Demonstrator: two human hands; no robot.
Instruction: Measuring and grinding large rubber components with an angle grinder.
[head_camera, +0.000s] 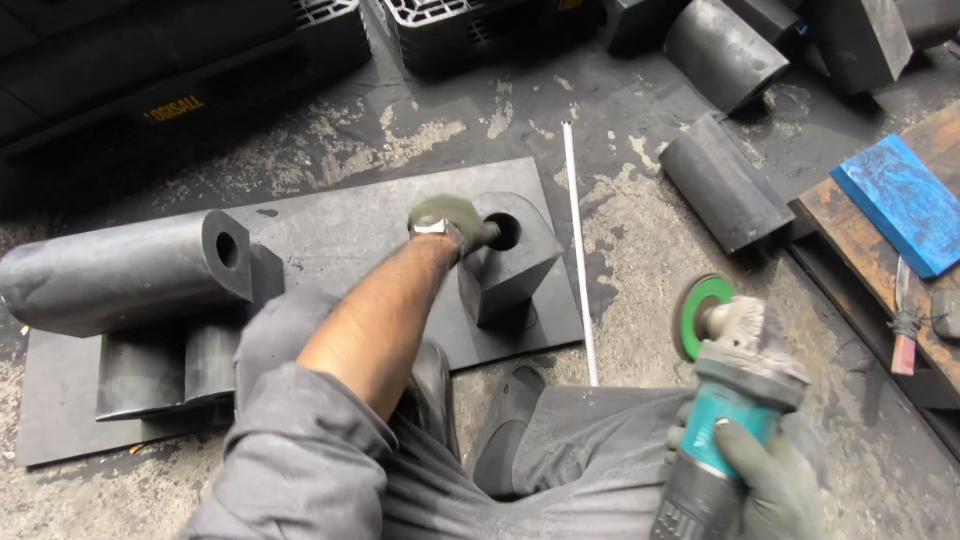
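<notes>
My gloved left hand (447, 220) reaches forward and pokes a finger into the round hole of a black rubber block (512, 258) that stands upright on a flat black sheet (330, 235). Whether the hand grips the block I cannot tell. My gloved right hand (768, 478) holds a teal angle grinder (730, 400) low at the right, its green-backed disc (698, 316) turned to the left, away from the block. A larger black rubber block with a hole (130, 270) lies on its side at the left of the sheet.
More black rubber blocks (722, 190) lie on the dusty concrete floor at the upper right. A thin white rod (578, 250) lies beside the sheet. A rusty bench with a blue slab (905, 200) is at the right edge. Black crates (440, 25) stand behind.
</notes>
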